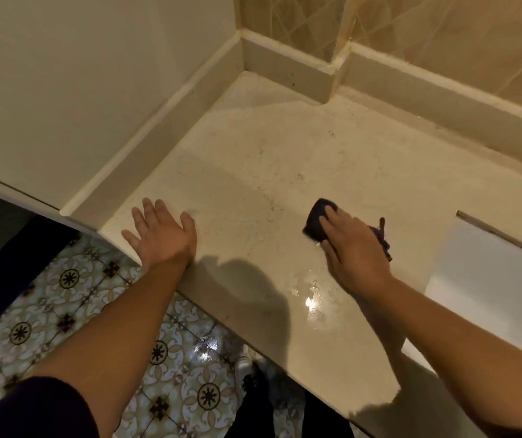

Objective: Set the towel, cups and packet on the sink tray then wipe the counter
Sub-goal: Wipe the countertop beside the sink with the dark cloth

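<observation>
Two bare hands on the pale beige marble counter (285,159). Right hand (353,248) presses down on a dark purple bunched cloth (315,221), fingers curled over it, cloth poking out past fingertips and behind the wrist. Left hand (161,233) flat, fingers spread, empty, at counter's front edge, well apart from cloth. Wet sheen just below right hand. White sink basin (487,279) at right.

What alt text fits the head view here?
A person's right hand presses a dark cloth onto a beige stone counter, with a wet sheen just beneath the wrist. The left hand lies flat and open near the counter's front left corner; a white sink edge shows at right, patterned floor tiles below.
</observation>
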Demonstrator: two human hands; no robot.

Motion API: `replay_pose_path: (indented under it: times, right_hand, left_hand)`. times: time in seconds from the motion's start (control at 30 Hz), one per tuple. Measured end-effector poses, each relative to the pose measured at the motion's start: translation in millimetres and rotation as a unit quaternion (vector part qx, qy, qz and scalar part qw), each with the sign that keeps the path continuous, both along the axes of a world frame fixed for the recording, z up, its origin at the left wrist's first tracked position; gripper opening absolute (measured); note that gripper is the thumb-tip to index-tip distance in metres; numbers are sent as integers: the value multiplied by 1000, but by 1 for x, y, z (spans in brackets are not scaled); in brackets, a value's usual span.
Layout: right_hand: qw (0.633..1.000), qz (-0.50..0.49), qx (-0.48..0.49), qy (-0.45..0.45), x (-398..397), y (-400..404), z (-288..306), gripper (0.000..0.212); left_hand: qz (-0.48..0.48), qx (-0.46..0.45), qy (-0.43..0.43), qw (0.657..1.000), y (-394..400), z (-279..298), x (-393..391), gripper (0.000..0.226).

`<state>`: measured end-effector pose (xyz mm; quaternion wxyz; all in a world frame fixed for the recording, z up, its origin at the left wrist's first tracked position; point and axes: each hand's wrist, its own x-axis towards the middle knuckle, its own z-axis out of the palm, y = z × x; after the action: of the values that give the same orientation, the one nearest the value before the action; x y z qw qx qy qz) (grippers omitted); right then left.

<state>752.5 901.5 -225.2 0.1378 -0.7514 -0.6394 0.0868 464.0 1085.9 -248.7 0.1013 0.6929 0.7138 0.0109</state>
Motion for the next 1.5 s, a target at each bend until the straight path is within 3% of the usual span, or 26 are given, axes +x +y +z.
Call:
replay_pose_path:
  times: [0.2,0.33,0.47,0.57,0.67,0.7,0.8,0.83,0.87,0.93,1.0,1.07,1.13,1.23,1.33,1.5]
  right_hand:
    - [990,113,4,79,-148,-71,-2,66]
    - [989,116,24,89,-188,-80,-2,62]
    - [981,83,63,161,-201,-86,-1,54]
    - [951,40,58,301,-207,-84,10,42]
    - [855,-39,-5,518,-204,-80,30,42]
    - [792,-80,-27,604,-199,-79,36,44]
    - [476,-228,-102,843,-166,-75,47,26]
    - [419,-262,-104,863,-145,-74,48,34]
    - [405,-292,-86,862,-120,-71,50,39]
    - [468,-314,-9,826,-60,-60,63,36]
    - [597,-320,77,732,5,-43,76,23]
    - [749,-348,124,551,69,-28,83,22]
    - [848,-352,125,376,128,-13,79,28]
    - [916,-334,75,208,196,2,44,37]
    - [973,-216,-14,79,219,13,2,42]
    - [985,-162,-53,5,195,0,-10,45]
  left_hand:
    - [-12,-6,-11,1000,-3,4,0,71]
    - [-14,-10,-10,1000,-3,3,-1,72]
    - [-10,-14,-9,1000,-2,2,-1,72]
    - [-8,-16,-6,1000,-2,3,-1,72]
    - [-10,-19,-3,1000,-3,4,-1,71]
    - [-10,-19,-2,1000,-3,5,-1,71]
    - [-11,-14,-4,1000,-2,4,-1,71]
    - [-11,-14,-5,1000,-2,3,-1,71]
    - [-11,-13,-6,1000,-2,3,0,71]
    - [-9,-12,-4,1000,-2,2,-1,71]
    - [-7,-10,-2,1000,-2,2,-1,71]
    - [-6,-9,0,1000,-1,1,0,71]
    - [-5,-7,4,1000,-1,0,-1,71]
    - [0,-5,11,1000,0,-1,-1,72]
    - [5,-1,11,1000,0,-2,-1,73]
    - [9,2,8,1000,0,-2,-2,74]
